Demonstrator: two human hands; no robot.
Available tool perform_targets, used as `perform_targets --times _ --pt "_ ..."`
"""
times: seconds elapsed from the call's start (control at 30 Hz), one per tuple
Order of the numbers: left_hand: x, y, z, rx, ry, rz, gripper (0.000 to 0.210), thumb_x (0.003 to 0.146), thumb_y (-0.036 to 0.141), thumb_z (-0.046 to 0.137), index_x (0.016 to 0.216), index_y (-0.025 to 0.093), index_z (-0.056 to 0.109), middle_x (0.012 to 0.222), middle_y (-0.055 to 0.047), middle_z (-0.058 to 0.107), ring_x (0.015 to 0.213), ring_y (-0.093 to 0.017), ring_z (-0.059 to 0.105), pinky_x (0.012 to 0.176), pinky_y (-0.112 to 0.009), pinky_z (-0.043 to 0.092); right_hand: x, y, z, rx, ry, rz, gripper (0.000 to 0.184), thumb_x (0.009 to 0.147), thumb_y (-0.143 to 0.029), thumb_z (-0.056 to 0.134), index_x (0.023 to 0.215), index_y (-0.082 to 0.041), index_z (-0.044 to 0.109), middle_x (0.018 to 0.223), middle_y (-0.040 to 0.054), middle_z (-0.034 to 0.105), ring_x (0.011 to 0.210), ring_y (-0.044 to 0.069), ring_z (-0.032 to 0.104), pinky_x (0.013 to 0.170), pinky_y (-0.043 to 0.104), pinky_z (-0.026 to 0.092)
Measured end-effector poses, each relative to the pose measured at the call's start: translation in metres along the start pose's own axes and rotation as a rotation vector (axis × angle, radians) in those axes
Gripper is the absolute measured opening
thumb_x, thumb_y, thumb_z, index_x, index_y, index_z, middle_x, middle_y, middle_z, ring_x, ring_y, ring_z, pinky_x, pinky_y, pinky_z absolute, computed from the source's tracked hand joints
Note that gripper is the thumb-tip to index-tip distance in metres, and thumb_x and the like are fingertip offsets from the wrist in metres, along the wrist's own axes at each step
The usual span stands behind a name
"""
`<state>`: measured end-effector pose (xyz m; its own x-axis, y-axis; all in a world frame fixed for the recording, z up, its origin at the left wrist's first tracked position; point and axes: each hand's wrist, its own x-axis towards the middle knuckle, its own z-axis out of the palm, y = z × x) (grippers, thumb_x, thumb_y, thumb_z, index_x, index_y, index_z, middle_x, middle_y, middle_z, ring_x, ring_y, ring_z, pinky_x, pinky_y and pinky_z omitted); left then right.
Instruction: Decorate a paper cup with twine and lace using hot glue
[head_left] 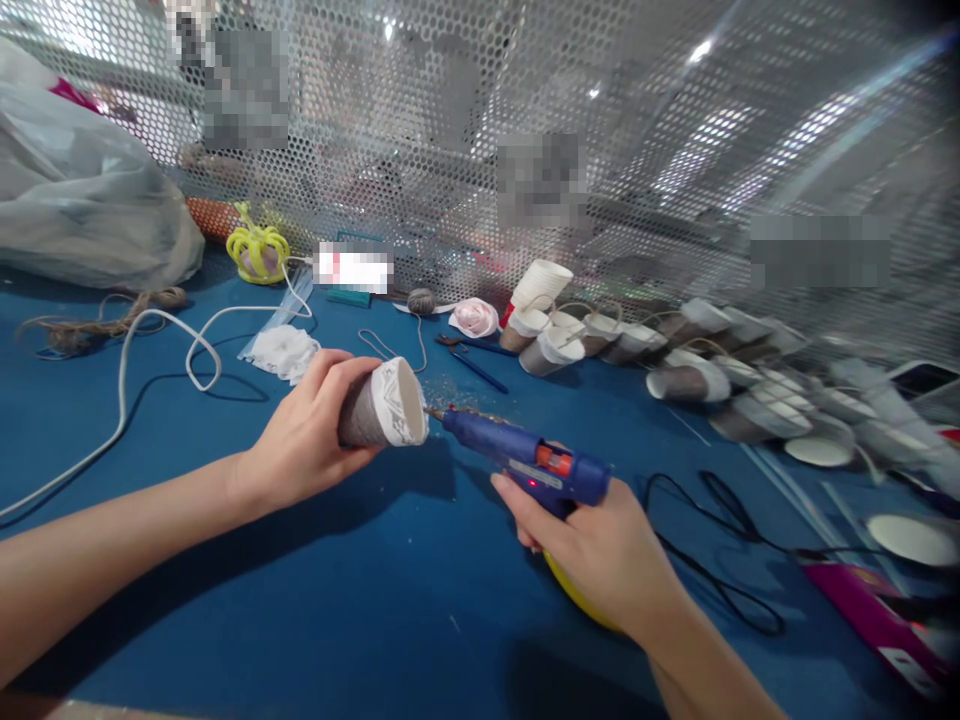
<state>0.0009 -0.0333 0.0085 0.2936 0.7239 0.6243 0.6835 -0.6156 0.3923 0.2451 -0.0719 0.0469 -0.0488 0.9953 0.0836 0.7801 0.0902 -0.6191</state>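
Note:
A cup wrapped in grey cord with a white lace band (390,403) round its rim lies tilted in my left hand (319,425), its mouth toward the right. My left fingers are closed round its cord-covered body. In my right hand (592,550) is a blue glue gun (517,445), gripped by its handle, with a red light lit on its side. The nozzle points left and sits close to the lace rim; whether it touches I cannot tell. Part of a yellow thing (577,592) shows beneath my right hand.
Several wrapped cups (551,345) stand and lie along the back right. Pliers (476,362), a pink fabric rose (474,317) and white lace (283,350) lie beyond my hands. A white cable (124,400) loops at left, a black cord (712,560) at right near a purple power strip (874,615).

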Motion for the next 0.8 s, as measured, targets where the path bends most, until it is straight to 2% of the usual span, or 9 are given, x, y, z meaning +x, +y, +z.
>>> perform_targets --times 0.43,0.53,0.67,0.73,0.8 --pt "0.000 -0.005 -0.001 0.062 0.053 0.010 0.061 0.069 0.021 0.065 0.121 0.019 0.033 0.113 -0.012 0.043 0.106 -0.026 0.049 0.090 -0.046 0.046 -0.001 0.003 0.000 0.039 -0.034 -0.039 0.027 0.072 -0.042 0.063 0.053 -0.024 0.052 0.039 -0.0020 0.057 0.036 0.017 0.057 0.041 0.027 0.051" --pt "0.001 -0.005 -0.001 0.066 0.057 0.006 0.062 0.068 0.021 0.066 0.121 0.020 0.033 0.113 -0.012 0.044 0.107 -0.027 0.048 0.090 -0.047 0.046 -0.002 0.001 -0.001 0.047 -0.044 -0.044 0.030 0.071 -0.041 0.063 0.050 -0.024 0.050 0.039 -0.0018 0.056 0.037 0.017 0.057 0.041 0.026 0.050" --pt "0.002 -0.005 -0.002 0.059 0.071 0.010 0.060 0.069 0.021 0.065 0.120 0.019 0.034 0.113 -0.013 0.044 0.107 -0.027 0.048 0.091 -0.047 0.044 -0.005 -0.003 -0.004 0.046 -0.043 0.023 0.038 0.072 -0.044 0.061 0.044 -0.023 0.047 0.039 -0.0009 0.055 0.038 0.015 0.055 0.042 0.027 0.047" --pt "0.002 -0.005 -0.001 0.028 0.069 0.009 0.061 0.069 0.022 0.065 0.122 0.018 0.034 0.114 -0.013 0.045 0.108 -0.027 0.048 0.092 -0.048 0.043 -0.004 -0.005 -0.005 0.155 -0.071 0.026 0.036 0.075 -0.044 0.059 0.048 -0.021 0.051 0.038 -0.0024 0.052 0.037 0.013 0.051 0.044 0.026 0.045" --pt "0.002 -0.004 0.000 -0.045 0.049 -0.030 0.066 0.069 0.025 0.067 0.124 0.018 0.032 0.116 -0.013 0.045 0.109 -0.027 0.048 0.094 -0.049 0.041 -0.002 -0.006 -0.005 0.376 -0.127 0.009 0.027 0.077 -0.042 0.056 0.062 -0.019 0.059 0.037 -0.0051 0.048 0.034 0.010 0.044 0.040 0.024 0.040"
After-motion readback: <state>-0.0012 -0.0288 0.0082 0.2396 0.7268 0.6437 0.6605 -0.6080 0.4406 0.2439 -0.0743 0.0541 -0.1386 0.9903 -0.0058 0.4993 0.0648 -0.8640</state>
